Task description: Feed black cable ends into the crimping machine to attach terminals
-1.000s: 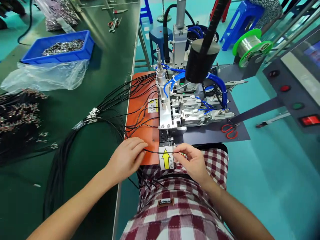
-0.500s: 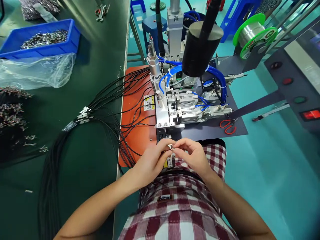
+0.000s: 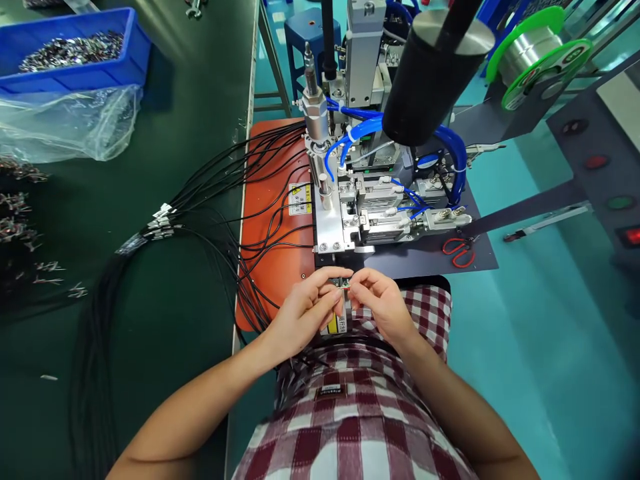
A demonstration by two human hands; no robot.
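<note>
1. Since the frame one second ago, the left hand [image 3: 305, 310] has moved across from the orange plate [image 3: 270, 200] to meet the right hand [image 3: 385, 307]
2. Both hands are now close together, fingertips almost touching, just above the label with the yellow patch [image 3: 335, 325] at the near end of the machine [image 3: 330, 230]
3. Thin coloured wire ends [image 3: 345, 287] sit between the fingertips, pinched by thumb and finger on both sides; the left index finger extends above them
4. To the left, loose black cables [image 3: 200, 175] run over the orange plate to the machine, fanning out from pale connectors [image 3: 163, 221] on the dark green surface [image 3: 195, 300]
5. Farther back on that surface, a blue tray [image 3: 100, 79] holds small metallic pieces [image 3: 75, 52], with a clear plastic bag [image 3: 100, 123] just in front of it
6. Red-handled scissors [image 3: 459, 253] lie on the grey base plate [image 3: 410, 263], right of the hands
</note>
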